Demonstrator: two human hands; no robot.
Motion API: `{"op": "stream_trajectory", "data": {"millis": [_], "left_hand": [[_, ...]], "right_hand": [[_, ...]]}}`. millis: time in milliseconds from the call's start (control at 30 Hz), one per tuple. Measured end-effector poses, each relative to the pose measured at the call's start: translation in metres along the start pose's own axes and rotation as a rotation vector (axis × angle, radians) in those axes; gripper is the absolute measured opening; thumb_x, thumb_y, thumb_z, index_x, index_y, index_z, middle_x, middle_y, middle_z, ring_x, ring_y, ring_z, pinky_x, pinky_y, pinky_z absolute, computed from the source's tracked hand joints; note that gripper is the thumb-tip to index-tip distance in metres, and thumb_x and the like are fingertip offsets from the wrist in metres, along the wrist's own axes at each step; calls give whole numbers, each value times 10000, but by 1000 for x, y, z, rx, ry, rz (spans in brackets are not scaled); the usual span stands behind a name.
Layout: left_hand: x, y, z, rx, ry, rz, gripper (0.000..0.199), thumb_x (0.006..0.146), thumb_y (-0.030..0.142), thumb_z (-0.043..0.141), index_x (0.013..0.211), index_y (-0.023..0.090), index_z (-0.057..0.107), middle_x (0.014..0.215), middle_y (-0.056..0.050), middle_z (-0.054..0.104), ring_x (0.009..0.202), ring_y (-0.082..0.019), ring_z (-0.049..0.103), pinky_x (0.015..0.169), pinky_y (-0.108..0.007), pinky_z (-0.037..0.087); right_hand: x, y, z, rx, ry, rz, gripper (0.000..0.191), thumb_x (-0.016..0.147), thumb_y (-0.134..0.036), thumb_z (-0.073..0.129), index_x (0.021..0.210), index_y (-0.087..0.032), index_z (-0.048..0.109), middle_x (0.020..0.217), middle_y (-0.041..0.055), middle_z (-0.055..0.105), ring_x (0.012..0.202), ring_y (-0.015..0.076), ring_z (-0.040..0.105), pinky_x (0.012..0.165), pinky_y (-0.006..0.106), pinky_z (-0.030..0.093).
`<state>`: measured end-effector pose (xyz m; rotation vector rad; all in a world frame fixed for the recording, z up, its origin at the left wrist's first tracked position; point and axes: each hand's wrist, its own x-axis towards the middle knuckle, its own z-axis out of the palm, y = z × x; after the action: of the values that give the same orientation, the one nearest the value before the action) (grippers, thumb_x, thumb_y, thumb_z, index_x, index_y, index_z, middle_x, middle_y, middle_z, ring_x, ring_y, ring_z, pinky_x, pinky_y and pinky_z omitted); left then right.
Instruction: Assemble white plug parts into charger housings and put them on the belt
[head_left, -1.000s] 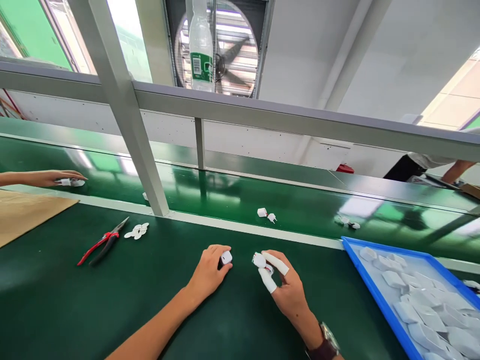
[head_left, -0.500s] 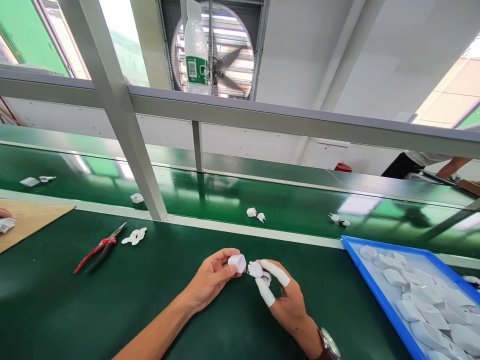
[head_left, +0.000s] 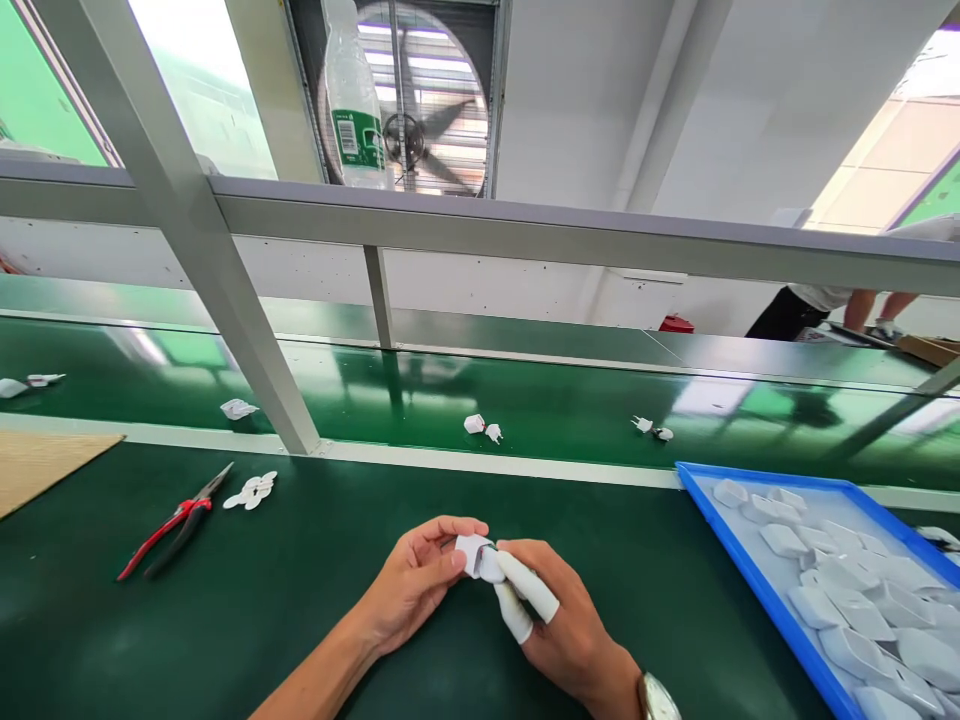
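- Left hand [head_left: 409, 590]: fingers closed in a pinch on white shell [head_left: 470, 552], held above bench [head_left: 187, 650].
- Right hand [head_left: 574, 630]: two covered fingers closed on round white piece [head_left: 491, 567], up against shell's right side.
- Left: red-black pliers [head_left: 176, 525], near white discs [head_left: 253, 490].
- Right: blue-rimmed tray [head_left: 757, 590] of white shells.
- Far: small white parts [head_left: 474, 425] on green strip [head_left: 562, 425].

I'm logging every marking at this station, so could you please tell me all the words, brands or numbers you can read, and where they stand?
No text is legible.
Green label on the clear plastic bottle: print and barcode too small to read.
Silver wristwatch: dial too unclear.
White plastic housing in the left hand: no writing discernible.
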<state>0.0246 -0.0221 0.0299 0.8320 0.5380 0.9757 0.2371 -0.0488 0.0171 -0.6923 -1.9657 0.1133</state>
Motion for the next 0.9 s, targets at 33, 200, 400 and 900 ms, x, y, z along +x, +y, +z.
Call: {"op": "stream_trajectory", "data": {"millis": [33, 200, 400, 900], "left_hand": [[0, 0, 0, 1, 2, -1, 272, 802, 255, 854, 1054, 184, 780, 1082, -88, 714, 982, -161, 619, 915, -256, 478], [0, 0, 2, 7, 20, -4, 296, 788, 272, 866, 1056, 177, 785, 1068, -92, 724, 973, -167, 623, 911, -260, 475], [1, -1, 3, 15, 35, -3, 326, 762, 266, 889, 1053, 162, 787, 1087, -94, 725, 971, -170, 630, 912, -263, 475], [2, -3, 4, 20, 62, -22, 380, 736, 282, 911, 1064, 140, 782, 1010, -99, 752, 954, -175, 650, 919, -269, 484]], "right_hand": [[0, 0, 0, -19, -5, -3, 572, 909, 8, 573, 1436, -203, 496, 1139, 123, 685, 1000, 232, 691, 842, 381, 632], [0, -1, -2, -97, -12, -50, 573, 913, 4, 570, 1457, -152, 476, 1142, 144, 679, 1015, 243, 678, 860, 393, 625], [1, 0, -1, -88, -50, -21, 550, 921, 5, 561, 1441, -158, 482, 1147, 142, 668, 1012, 240, 659, 843, 398, 618], [0, -1, 1, -91, -81, 21, 581, 933, 4, 531, 1469, -200, 444, 1157, 138, 667, 1007, 242, 649, 833, 412, 612]]}}
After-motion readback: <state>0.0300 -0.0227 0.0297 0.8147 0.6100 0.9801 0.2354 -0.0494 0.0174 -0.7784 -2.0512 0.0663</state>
